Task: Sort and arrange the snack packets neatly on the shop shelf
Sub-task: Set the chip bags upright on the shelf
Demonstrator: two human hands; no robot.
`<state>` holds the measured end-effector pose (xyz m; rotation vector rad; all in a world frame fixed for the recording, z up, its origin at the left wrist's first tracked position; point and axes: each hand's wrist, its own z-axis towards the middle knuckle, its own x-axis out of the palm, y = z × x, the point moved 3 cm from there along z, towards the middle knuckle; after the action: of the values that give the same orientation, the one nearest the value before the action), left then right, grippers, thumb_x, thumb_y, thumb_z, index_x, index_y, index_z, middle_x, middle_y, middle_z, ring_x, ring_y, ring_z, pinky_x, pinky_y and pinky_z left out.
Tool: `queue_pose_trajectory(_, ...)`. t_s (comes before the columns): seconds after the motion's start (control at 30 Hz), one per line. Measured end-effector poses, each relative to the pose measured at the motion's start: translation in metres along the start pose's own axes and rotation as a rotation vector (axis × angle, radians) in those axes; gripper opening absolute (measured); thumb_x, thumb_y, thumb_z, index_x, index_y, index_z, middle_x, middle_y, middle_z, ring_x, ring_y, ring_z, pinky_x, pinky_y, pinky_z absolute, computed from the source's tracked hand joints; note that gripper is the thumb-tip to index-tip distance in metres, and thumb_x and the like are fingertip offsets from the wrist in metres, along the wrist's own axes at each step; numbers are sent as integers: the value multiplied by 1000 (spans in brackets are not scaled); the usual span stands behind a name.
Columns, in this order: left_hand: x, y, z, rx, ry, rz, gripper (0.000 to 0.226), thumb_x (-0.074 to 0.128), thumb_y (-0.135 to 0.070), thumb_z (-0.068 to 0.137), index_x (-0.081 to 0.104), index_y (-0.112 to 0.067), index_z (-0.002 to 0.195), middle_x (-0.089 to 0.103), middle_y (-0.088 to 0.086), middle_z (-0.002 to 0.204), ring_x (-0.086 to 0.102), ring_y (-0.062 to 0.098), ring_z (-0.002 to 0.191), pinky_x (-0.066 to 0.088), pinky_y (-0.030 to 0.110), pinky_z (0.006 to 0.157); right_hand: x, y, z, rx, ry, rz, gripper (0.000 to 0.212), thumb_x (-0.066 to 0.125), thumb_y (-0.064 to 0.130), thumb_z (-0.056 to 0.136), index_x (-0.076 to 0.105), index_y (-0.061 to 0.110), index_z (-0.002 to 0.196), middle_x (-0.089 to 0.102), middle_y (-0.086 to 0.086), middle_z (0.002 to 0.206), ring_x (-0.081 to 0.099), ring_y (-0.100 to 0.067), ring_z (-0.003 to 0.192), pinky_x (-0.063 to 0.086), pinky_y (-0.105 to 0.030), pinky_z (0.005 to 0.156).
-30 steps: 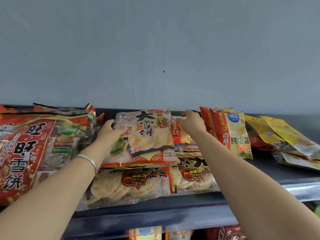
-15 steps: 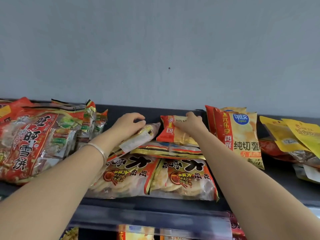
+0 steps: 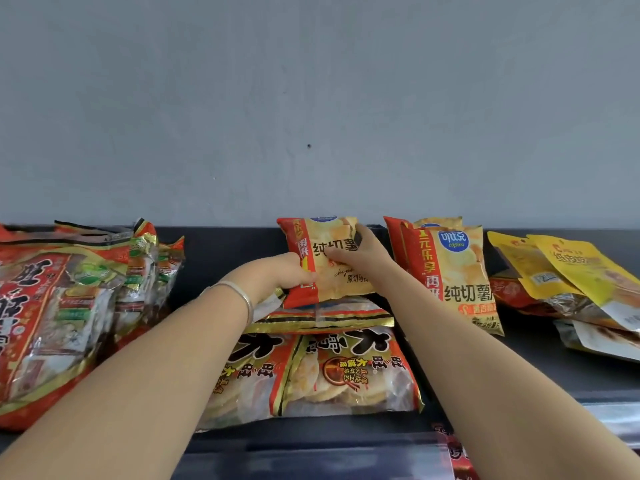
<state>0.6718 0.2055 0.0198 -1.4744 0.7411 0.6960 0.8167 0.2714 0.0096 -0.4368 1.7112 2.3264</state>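
Chip packet (image 3: 341,282) sat tilted at far centre of shelf (image 3: 221,251), held in both hands above stacked cracker packs (image 3: 332,372). Left hand (image 3: 277,275) gripped packet's lower left edge, fingers curled; bracelet (image 3: 239,296) on wrist. Right hand (image 3: 367,254) pinched right edge, thumb across front. Two matching packets (image 3: 453,275) leaned just right of it. Yellow pouches (image 3: 568,268) lay at far right. Big red packs (image 3: 52,306) were piled at left.

Left hand (image 3: 277,276), right hand (image 3: 362,256): fingers (image 3: 361,236) curled.
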Motion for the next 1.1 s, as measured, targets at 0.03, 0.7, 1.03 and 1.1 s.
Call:
queue_pose_trajectory(0.03,-3,1,0,0,-41,-95,43,50,-26,97,44,-8,135,55,10,132,55,27,117,45,33,90,1,5,-3,-24,-6,43,97,83,42,68,28,25,147,59,-2,126,65,-22,103,56,-45,88)
queue_pose_trajectory(0.7,11,-68,-38,358,-355,-873,52,55,-40,91,32,-32,138,60,-1,119,62,18,102,53,42,86,-85,45,-58,-246,-195,296,31,56,46,92,60,28,117,70,-4,104,70,-12,81,59,-32,67)
queue_pose_trajectory(1.03,114,-142,-41,395,-256,-940,46,61,-34,89,36,-36,127,61,-5,111,64,14,97,54,33,76,-185,-33,-89,-107,-250,335,59,58,53,88,33,31,136,68,-3,102,70,-17,86,58,-38,74)
queue_pose_trajectory(1.1,135,-142,-39,359,-250,-936,52,61,-35,89,35,-34,133,62,-2,114,64,16,98,54,35,79,-193,-49,-92,-84,-225,349,59,57,55,87,33,31,136,64,2,109,66,-13,90,56,-32,72)
